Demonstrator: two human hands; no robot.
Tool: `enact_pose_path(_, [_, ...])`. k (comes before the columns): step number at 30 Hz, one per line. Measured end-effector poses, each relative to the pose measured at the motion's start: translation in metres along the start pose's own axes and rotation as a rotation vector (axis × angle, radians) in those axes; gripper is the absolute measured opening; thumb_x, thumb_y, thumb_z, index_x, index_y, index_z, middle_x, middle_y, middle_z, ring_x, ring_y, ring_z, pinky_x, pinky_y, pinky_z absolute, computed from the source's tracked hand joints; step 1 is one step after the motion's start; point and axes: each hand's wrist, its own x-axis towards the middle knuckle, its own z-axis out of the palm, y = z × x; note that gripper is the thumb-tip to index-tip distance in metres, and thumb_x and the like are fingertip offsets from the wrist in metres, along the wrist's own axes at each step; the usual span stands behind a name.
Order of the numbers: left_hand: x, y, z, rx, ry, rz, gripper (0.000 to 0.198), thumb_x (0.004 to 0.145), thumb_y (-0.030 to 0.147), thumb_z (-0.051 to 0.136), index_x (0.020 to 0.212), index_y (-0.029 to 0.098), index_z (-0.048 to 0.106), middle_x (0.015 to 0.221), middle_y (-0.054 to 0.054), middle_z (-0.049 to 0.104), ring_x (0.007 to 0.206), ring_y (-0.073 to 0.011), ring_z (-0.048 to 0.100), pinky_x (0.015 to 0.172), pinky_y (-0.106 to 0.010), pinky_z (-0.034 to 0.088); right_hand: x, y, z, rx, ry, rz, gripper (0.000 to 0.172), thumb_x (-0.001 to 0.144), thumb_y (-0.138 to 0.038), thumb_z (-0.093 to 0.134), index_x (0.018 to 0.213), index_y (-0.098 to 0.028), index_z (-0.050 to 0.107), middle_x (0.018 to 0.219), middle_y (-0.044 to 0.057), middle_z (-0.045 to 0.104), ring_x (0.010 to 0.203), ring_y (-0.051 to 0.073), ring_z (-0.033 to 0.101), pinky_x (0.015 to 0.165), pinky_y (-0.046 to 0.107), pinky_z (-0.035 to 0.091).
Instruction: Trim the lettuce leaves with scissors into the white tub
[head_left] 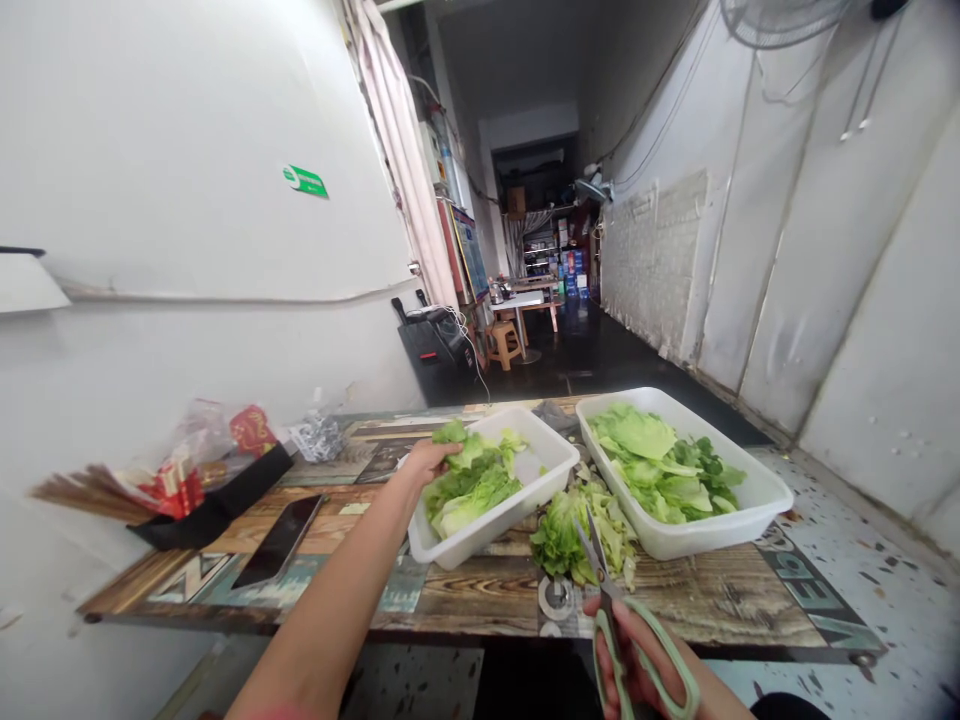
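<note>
Left hand [429,461]: fingers on lettuce [476,488] in smaller tray [491,530], can't tell grip; right hand [649,655]: fingers grip scissors [606,583], near-right of tray.

Tabletop [480,605], right end: slanted pale letters printed on a dark panel; "VE" can be read, the adjoining characters less surely. Front edge, near middle: a large, pale rounded letter is printed, seemingly "G". Green sign [307,181], left wall: white characters are borne, too small to be made out.
</note>
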Motion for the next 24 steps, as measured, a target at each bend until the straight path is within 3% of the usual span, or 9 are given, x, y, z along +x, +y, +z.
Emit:
enact_pose_path(4, [-0.039,0.003,0.032,-0.198,-0.011,0.098,0.028,0.065,0.004,0.078,0.081,0.015,0.058,0.072,0.002,0.066,0.054,-0.0078,0.059,0.048,-0.018,0.046,0.010,-0.008,0.010,-0.058,-0.057,-0.045,0.049,0.081,-0.065,0.060,0.097,-0.020,0.057,0.072,-0.001,0.057,0.060,0.014,0.058,0.061,0.031,0.053])
enact_pose_path(8, [-0.096,-0.007,0.077,-0.433,-0.112,0.065,0.023,0.069,-0.003,0.071,0.083,0.014,0.062,0.078,-0.002,0.069,0.062,-0.0126,0.064,0.049,-0.022,0.052,0.025,-0.022,0.024,-0.135,-0.049,-0.083,0.058,0.070,-0.076,0.062,0.076,-0.019,0.052,0.067,-0.003,0.055,0.053,0.011,0.056,0.055,0.027,0.050])
enact_pose_path(12, [-0.135,-0.023,0.110,-0.459,-0.132,0.001,0.022,0.074,-0.005,0.066,0.085,0.014,0.064,0.085,-0.005,0.071,0.066,-0.0136,0.066,0.051,-0.023,0.055,0.040,-0.024,0.026,-0.188,0.019,-0.112,0.065,0.064,-0.082,0.060,0.081,-0.020,0.049,0.066,-0.006,0.054,0.047,0.010,0.054,0.049,0.025,0.046])
enact_pose_path(17, [-0.145,-0.044,0.130,-0.462,-0.114,-0.008,0.022,0.074,-0.003,0.068,0.089,0.013,0.065,0.088,-0.006,0.072,0.070,-0.0141,0.067,0.055,-0.024,0.058,0.050,-0.022,0.017,-0.242,0.129,-0.138,0.067,0.063,-0.082,0.061,0.089,-0.021,0.049,0.063,-0.008,0.053,0.044,0.008,0.051,0.046,0.024,0.045])
enact_pose_path(24, [-0.144,-0.052,0.141,-0.402,-0.120,-0.043,0.026,0.071,-0.005,0.070,0.089,0.013,0.065,0.085,-0.006,0.073,0.067,-0.0139,0.067,0.053,-0.022,0.055,0.053,-0.028,0.007,-0.252,0.242,-0.150,0.062,0.067,-0.080,0.060,0.081,-0.021,0.048,0.048,-0.010,0.047,0.033,0.010,0.044,0.034,0.025,0.040])
